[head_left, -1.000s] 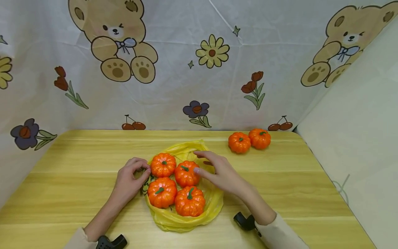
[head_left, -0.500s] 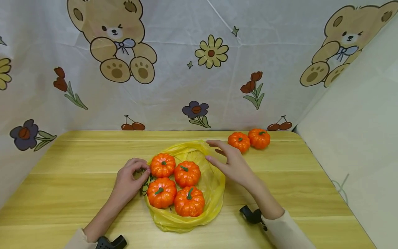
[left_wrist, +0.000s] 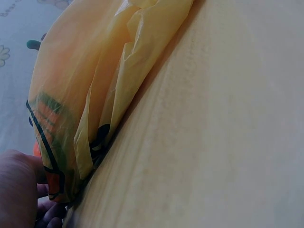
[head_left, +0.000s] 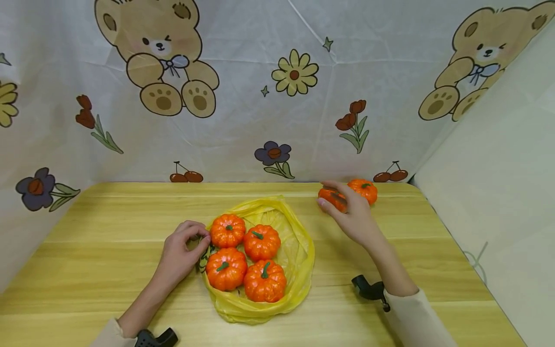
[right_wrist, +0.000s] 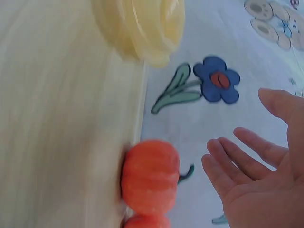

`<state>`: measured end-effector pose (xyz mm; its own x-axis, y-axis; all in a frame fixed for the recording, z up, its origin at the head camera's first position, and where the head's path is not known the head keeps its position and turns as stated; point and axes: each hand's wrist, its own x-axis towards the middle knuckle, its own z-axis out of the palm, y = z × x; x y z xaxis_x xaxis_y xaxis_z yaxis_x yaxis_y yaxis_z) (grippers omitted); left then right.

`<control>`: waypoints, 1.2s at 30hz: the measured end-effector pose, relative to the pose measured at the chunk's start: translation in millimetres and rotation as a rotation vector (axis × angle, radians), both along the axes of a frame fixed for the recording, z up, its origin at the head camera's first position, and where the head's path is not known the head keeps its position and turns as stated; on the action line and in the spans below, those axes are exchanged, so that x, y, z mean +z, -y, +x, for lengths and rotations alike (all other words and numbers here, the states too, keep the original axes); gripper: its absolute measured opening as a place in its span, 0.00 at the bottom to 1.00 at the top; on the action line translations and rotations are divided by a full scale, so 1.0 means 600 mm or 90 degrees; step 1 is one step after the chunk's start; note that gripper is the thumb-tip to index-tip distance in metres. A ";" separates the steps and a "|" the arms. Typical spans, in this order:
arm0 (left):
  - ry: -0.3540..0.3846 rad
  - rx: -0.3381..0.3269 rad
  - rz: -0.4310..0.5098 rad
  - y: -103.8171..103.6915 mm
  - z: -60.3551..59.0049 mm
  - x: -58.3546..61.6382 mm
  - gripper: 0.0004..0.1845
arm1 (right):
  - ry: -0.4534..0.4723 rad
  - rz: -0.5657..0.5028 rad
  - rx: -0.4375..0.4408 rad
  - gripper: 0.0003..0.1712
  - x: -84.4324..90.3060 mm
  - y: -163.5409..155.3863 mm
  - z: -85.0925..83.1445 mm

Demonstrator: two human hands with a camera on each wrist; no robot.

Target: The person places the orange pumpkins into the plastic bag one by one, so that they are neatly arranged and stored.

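Just ahead of the right hand's [head_left: 353, 217] spread, empty fingers [right_wrist: 240, 156] sits a small orange pumpkin [right_wrist: 150, 175] on the bench [head_left: 108, 231], looking light, stiff and glossy; cupping its ribbed sides seems safest. Left hand [head_left: 179, 253] pinches the yellow bag's [head_left: 299, 255] soft rim.

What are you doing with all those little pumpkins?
A person's left hand pinches the edge of a yellow plastic bag lying open on the wooden table, with four small orange pumpkins in it. The right hand, fingers open, reaches over the nearer of two more pumpkins by the back wall; no grip yet.
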<state>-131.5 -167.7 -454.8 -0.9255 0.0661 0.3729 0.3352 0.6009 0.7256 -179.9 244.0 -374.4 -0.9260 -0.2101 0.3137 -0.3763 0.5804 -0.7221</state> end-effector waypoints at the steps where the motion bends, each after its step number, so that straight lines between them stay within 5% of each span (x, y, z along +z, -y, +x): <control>1: 0.000 0.001 -0.001 0.000 0.000 0.000 0.04 | -0.003 -0.007 -0.003 0.27 0.000 -0.005 -0.001; 9: -0.001 0.003 0.002 0.000 0.000 -0.002 0.05 | -0.003 -0.037 -0.004 0.27 -0.002 -0.032 -0.007; 24: 0.006 0.003 0.001 0.000 0.000 -0.003 0.04 | -0.042 -0.005 -0.133 0.27 0.001 -0.076 -0.012; 36: 0.003 0.000 0.001 0.001 0.001 -0.004 0.03 | -0.035 -0.050 -0.186 0.28 0.001 -0.120 -0.014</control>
